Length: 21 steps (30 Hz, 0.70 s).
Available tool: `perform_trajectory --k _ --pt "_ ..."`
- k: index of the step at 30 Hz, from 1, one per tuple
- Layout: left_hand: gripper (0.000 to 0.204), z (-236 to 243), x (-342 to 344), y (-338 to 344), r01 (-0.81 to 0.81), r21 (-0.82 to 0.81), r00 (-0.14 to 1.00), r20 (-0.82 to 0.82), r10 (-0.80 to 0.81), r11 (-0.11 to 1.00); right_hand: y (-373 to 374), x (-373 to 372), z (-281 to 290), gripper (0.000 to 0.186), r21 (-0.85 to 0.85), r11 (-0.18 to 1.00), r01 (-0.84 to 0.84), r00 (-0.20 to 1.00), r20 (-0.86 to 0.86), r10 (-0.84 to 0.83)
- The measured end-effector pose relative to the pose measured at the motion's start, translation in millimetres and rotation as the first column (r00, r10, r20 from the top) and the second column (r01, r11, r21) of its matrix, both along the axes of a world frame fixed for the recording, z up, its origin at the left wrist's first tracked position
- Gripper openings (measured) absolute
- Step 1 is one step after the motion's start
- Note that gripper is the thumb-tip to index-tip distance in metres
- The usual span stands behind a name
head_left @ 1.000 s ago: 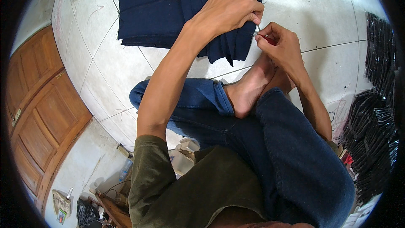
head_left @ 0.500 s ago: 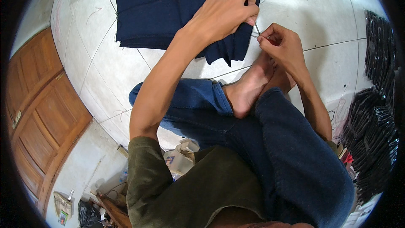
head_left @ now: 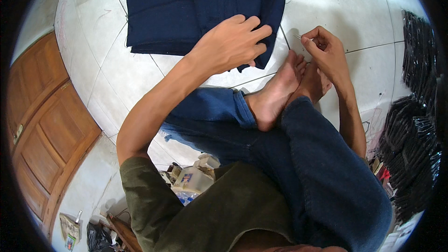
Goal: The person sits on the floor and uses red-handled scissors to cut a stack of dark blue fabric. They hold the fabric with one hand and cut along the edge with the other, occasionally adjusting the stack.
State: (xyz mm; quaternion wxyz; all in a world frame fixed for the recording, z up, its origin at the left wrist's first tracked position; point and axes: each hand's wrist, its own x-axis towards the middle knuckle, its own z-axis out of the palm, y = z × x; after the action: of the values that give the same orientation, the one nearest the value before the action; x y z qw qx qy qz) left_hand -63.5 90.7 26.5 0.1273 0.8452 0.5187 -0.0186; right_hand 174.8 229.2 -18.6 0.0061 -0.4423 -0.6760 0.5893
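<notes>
Bare feet (head_left: 272, 98) rest near the navy cloth's (head_left: 179, 11) near-right corner. Right of the cloth, the right hand (head_left: 322, 49) pinches a slim tool (head_left: 297, 36). Across the cloth's near edge, the left hand (head_left: 233, 44) curls loosely, fingers apart — any grip underneath is hidden. Apparently fine edge handwork — next calls for steadying the cloth, spread on tiles (head_left: 112, 70).
</notes>
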Motion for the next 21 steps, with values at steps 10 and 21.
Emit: perform_trajectory --k 10,21 --pt "0.016 -6.4 -4.0 -6.6 -0.150 -0.041 0.975 0.159 0.155 0.988 -22.5 -9.8 5.1 0.027 0.182 0.937 -0.299 0.951 -0.023 0.308" --pt "0.020 -9.1 -4.8 -1.8 -0.206 -0.063 0.960 0.180 0.214 0.976 -23.6 -22.1 1.8 0.027 0.234 0.861 -0.451 0.890 0.038 0.455"
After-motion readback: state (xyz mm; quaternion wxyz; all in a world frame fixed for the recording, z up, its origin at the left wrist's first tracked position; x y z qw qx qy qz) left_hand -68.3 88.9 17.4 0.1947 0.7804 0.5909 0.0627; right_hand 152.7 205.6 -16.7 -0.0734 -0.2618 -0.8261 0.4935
